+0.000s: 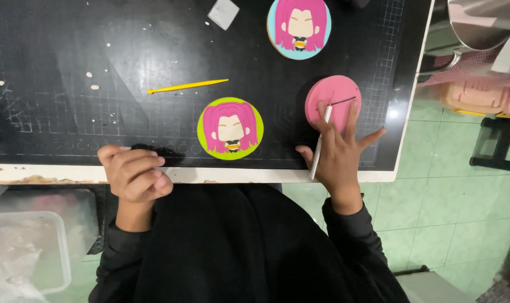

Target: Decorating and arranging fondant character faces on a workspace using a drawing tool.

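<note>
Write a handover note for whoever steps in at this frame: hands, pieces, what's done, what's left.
Right hand: holds a thin white tool, its tip on the pink disc beside a thin dark strand; fingers rest on the disc.
Left hand: curled shut at the black mat's near edge; contents not visible.
Done: two character discs, green-backed and blue-backed.
Left: the pink disc carries only the strand.
Yellow tool lies unused on the mat.

Head view, straight down, close over black mat [97,112]
</note>
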